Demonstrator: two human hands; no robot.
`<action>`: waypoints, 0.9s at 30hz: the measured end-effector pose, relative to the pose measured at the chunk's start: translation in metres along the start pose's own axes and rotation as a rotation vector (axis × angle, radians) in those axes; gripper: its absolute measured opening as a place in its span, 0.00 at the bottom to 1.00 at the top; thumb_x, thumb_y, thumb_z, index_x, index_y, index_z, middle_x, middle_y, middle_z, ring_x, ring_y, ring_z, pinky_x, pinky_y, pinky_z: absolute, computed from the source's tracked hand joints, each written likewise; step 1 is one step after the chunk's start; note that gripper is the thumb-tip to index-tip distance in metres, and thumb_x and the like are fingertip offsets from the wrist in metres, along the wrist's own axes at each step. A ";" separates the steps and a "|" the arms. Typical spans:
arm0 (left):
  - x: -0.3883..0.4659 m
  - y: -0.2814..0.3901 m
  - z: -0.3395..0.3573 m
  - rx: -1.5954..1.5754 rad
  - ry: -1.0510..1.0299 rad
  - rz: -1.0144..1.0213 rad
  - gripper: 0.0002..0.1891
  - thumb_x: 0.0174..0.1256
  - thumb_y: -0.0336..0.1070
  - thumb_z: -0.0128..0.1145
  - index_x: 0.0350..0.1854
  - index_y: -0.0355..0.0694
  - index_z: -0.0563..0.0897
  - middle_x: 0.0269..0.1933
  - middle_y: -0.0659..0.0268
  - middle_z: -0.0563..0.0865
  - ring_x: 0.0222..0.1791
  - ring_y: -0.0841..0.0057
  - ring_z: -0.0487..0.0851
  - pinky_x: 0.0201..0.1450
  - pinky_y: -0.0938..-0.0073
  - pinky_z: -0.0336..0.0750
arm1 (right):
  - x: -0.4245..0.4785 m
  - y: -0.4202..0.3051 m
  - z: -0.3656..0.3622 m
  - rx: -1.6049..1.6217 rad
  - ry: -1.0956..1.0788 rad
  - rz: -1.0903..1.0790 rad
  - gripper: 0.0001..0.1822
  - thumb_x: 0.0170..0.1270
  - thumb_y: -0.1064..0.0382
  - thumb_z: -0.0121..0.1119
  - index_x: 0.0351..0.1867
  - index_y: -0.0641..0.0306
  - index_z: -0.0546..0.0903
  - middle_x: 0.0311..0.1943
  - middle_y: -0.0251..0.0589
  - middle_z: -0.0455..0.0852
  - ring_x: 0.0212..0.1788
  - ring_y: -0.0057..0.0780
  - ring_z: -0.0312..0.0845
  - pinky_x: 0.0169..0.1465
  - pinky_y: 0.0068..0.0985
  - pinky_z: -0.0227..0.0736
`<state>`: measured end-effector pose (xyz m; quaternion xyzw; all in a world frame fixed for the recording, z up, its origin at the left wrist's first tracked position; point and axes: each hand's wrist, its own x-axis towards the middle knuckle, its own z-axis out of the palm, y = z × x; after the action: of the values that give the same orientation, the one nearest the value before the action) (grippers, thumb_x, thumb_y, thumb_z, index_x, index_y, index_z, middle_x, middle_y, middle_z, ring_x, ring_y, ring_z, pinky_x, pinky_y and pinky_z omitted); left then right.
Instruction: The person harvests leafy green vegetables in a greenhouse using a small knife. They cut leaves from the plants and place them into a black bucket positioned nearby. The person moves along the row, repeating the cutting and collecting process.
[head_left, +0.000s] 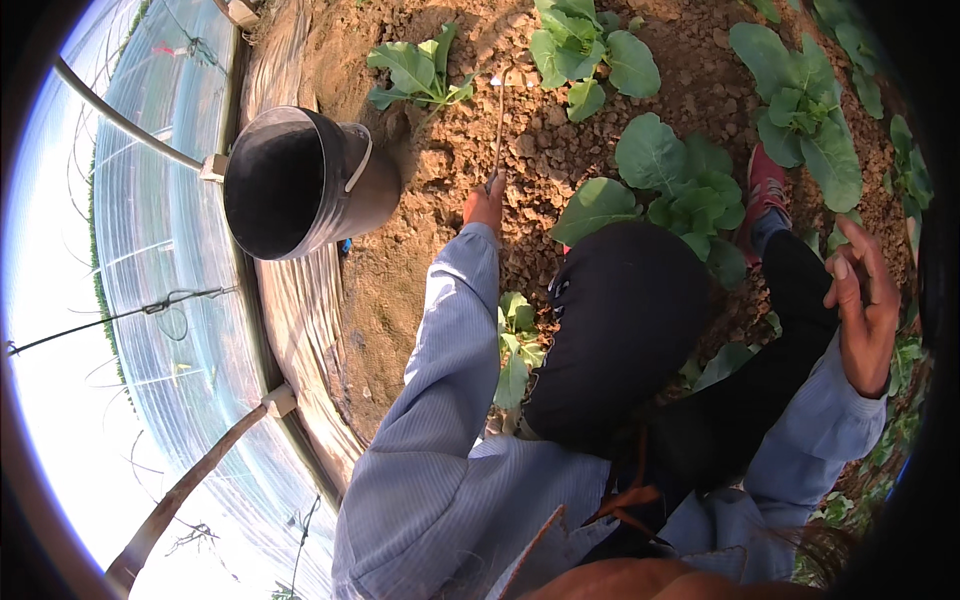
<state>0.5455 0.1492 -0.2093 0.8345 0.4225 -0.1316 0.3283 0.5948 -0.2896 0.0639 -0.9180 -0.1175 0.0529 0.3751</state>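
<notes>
My left hand (485, 206) grips a hand tool (501, 124) with a thin, rust-brown metal shank. Its far end bends over the crumbly soil (540, 154), beside a bright patch that I cannot tell for a blade. A young cabbage-like plant (420, 71) grows to the left of the shank, and another plant (574, 52) to its right. Off to the right, my right hand (866, 315) is raised near my leg with bent fingers, apart and holding nothing visible. Green leaves show beyond its fingertips. A larger broad-leaved plant (694, 187) grows in front of my knee.
A black bucket (360, 191) with a white handle stands left of my left hand, tilted in view. Behind it run a pale ground sheet (300, 330) and a clear plastic greenhouse wall (172, 247) with poles. More leafy plants (806, 112) grow around my red shoe (765, 184).
</notes>
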 end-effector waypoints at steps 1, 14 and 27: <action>0.014 -0.019 0.001 0.054 -0.076 -0.110 0.36 0.58 0.67 0.42 0.41 0.31 0.78 0.35 0.45 0.80 0.38 0.53 0.79 0.42 0.55 0.70 | 0.000 0.000 0.001 0.000 -0.010 -0.001 0.22 0.65 0.56 0.49 0.56 0.67 0.70 0.31 0.36 0.72 0.22 0.18 0.63 0.27 0.18 0.62; -0.074 -0.148 -0.022 0.102 -0.021 -0.171 0.34 0.54 0.69 0.44 0.42 0.40 0.81 0.38 0.44 0.81 0.43 0.50 0.78 0.47 0.57 0.69 | -0.003 0.004 -0.004 -0.035 -0.025 -0.046 0.21 0.67 0.58 0.46 0.56 0.68 0.69 0.32 0.37 0.73 0.22 0.18 0.63 0.27 0.17 0.62; 0.043 0.009 -0.003 -0.281 -0.190 -0.276 0.29 0.59 0.64 0.47 0.21 0.36 0.71 0.13 0.64 0.70 0.09 0.75 0.65 0.12 0.69 0.60 | 0.008 0.002 0.005 -0.028 -0.008 0.048 0.22 0.65 0.54 0.49 0.56 0.67 0.70 0.30 0.37 0.72 0.22 0.18 0.63 0.27 0.20 0.61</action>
<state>0.5790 0.1737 -0.2248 0.6986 0.5140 -0.1929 0.4588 0.6017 -0.2859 0.0589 -0.9256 -0.0977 0.0638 0.3602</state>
